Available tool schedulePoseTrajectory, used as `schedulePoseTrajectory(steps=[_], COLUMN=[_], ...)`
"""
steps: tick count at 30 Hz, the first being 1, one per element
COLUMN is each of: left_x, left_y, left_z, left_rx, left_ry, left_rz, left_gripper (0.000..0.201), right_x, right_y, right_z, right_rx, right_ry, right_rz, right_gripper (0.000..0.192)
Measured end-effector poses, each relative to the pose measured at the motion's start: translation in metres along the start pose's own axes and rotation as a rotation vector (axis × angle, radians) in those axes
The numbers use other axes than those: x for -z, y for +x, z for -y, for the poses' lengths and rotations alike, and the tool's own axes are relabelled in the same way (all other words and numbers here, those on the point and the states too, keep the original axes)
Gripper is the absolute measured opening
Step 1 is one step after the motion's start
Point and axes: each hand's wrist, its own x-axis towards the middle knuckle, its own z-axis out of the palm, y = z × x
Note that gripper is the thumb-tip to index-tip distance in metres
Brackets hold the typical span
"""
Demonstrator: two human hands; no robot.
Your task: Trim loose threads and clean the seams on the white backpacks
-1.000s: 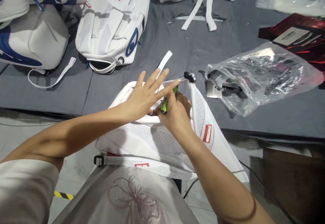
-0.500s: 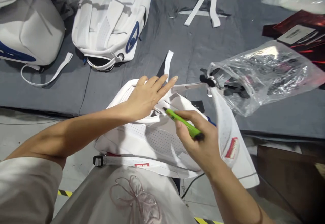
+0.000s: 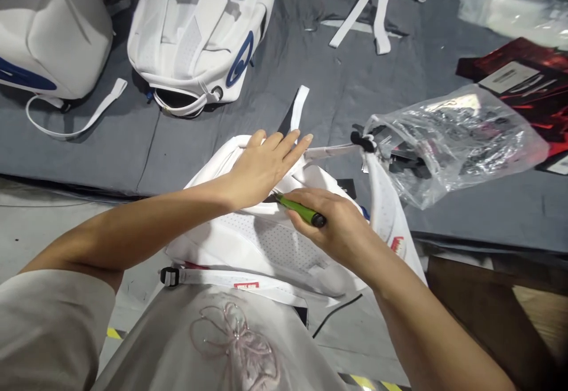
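Observation:
A white backpack (image 3: pixel 266 243) lies half on the table edge and against my lap. My left hand (image 3: pixel 261 163) rests flat on its top, fingers together and stretched out, pressing the fabric. My right hand (image 3: pixel 331 219) grips a green pen-like tool (image 3: pixel 299 210) with its tip pointing left at the bag's top, just under my left palm. A white shoulder strap (image 3: pixel 386 207) with a red label hangs to the right, its black buckle (image 3: pixel 361 141) beside the plastic bag.
A grey cloth covers the table (image 3: pixel 346 83). Two more white-and-blue backpacks (image 3: pixel 195 30) lie at the back left with loose white straps (image 3: pixel 377 6). A clear plastic bag (image 3: pixel 457 136) of dark parts sits at right, red packaging (image 3: pixel 523 71) behind it.
My right hand swung the green tool out to the right and has brought it back, tip down at the bag under my left hand. My left fingers have closed together.

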Motion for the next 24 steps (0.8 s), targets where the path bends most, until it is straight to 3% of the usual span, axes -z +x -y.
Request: schedulePoseTrajectory(steps=[9,17,24], left_x=[0.002,0.003,0.003], left_y=[-0.001,-0.002,-0.002], left_z=[0.003,0.002,0.004], left_rx=[-0.029,-0.023,-0.04], left_ry=[-0.111,-0.145,-0.142], left_rz=[0.008,0.025,0.003], left_gripper=[0.089,0.096,0.088], right_x=[-0.007,-0.006,-0.006], right_y=[-0.002,0.001,0.003], right_z=[0.009,0.013,0.015], right_rx=[-0.044,-0.101,-0.155], right_ry=[-0.11,-0.139,-0.119], right_rz=[-0.063,-0.032,-0.03], right_gripper=[0.022,0.022,0.023])
